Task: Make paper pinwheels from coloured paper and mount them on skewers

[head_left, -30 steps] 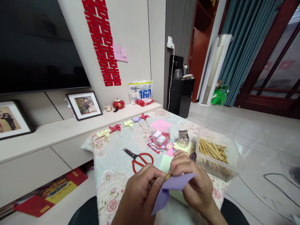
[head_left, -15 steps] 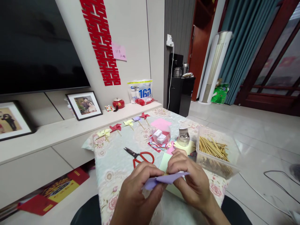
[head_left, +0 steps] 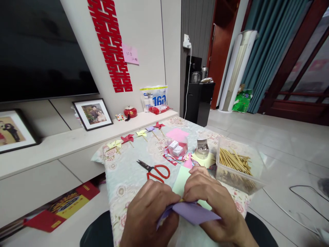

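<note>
My left hand (head_left: 150, 209) and my right hand (head_left: 214, 199) meet close in front of me, both closed on a purple paper pinwheel (head_left: 196, 213). Its folded blades stick out below the fingers. Between the thumbs and index fingers a small bit of yellowish stick shows; most of it is hidden. Under the right hand lies pale green paper (head_left: 180, 180). Red-handled scissors (head_left: 155, 171) rest on the cloth beyond the left hand. Farther back, several pinwheels on sticks, one a red pinwheel (head_left: 128, 138), lie in a row.
A clear plastic tub (head_left: 240, 183) of wooden sticks (head_left: 235, 161) stands at the right of the floral-covered table (head_left: 115, 188). Left of it are an open small box (head_left: 203, 146) of tiny metal pieces, coloured paper, and a round clear container (head_left: 177, 153) with white boxes. A low cabinet (head_left: 69, 140) runs behind.
The purple pinwheel has tilted, so a blade's broad face now shows, pointing lower right. Both hands stay closed on it, with the fingers slightly shifted.
</note>
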Tool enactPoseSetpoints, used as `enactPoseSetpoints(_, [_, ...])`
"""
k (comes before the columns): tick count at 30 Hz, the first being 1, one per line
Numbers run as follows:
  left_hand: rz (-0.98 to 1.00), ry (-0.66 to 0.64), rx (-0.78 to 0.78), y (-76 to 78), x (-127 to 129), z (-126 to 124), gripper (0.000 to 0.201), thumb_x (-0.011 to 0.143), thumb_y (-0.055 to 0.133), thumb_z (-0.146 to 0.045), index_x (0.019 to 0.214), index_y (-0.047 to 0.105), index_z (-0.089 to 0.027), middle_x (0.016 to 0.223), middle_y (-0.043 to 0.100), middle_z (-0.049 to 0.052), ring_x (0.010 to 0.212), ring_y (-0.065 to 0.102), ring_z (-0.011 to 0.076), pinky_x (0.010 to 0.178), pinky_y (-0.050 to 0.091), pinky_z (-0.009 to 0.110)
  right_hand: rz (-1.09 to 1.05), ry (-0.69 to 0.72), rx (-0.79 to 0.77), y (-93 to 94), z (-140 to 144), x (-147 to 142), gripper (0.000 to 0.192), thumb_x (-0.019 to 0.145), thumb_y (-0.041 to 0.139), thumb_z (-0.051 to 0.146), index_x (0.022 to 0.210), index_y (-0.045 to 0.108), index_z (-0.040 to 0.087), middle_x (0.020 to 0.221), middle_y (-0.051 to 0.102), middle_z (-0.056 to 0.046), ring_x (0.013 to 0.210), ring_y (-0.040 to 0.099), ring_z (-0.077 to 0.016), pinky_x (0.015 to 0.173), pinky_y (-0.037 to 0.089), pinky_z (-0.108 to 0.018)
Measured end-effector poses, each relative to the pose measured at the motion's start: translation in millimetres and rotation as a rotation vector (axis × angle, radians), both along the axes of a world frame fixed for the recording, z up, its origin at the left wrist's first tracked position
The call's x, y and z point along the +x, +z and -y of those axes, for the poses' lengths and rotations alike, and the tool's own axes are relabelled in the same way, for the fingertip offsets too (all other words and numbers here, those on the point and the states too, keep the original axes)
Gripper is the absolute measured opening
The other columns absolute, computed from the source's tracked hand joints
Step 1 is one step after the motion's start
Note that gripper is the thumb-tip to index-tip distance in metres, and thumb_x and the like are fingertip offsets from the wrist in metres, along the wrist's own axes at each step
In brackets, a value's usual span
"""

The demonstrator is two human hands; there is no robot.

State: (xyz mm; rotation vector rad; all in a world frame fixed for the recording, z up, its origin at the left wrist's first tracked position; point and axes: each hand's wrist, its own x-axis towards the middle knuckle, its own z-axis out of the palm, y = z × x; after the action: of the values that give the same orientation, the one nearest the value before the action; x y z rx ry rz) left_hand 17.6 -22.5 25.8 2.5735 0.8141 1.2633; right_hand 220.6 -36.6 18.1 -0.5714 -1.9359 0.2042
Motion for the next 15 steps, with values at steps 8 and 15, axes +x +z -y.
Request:
enactPoseSetpoints(8, [0.045, -0.013, -0.031, -5.9, 1.7, -3.7, 0.024, 0.08, 0.057, -0.001, 0.092, 0.063, -0.022, 0.078, 0.069, 0.0, 0.072, 0.064, 0.0151, 0.065, 0.051, 0.026, -0.017, 0.041, -0.075, -3.0, -5.4, -4.1, 0.026, 0.079, 0.047, 0.002, 0.097, 0.057, 0.019, 0.083, 0.064, -0.005, 0.074, 0.059, -0.0187, 0.071, 0.047, -0.038])
enactPoseSetpoints(15, [0.081, 0.06, -0.105, -17.9, 5.3, -6.7, 0.022, 0.078, 0.056, 0.0, 0.083, 0.065, -0.02, 0.074, 0.067, 0.001, 0.07, 0.065, 0.0151, 0.064, 0.05, 0.025, -0.048, 0.057, -0.204, -13.7, -12.2, -5.2, 0.026, 0.08, 0.05, 0.001, 0.096, 0.056, 0.021, 0.087, 0.063, -0.003, 0.08, 0.059, -0.0182, 0.075, 0.049, -0.035])
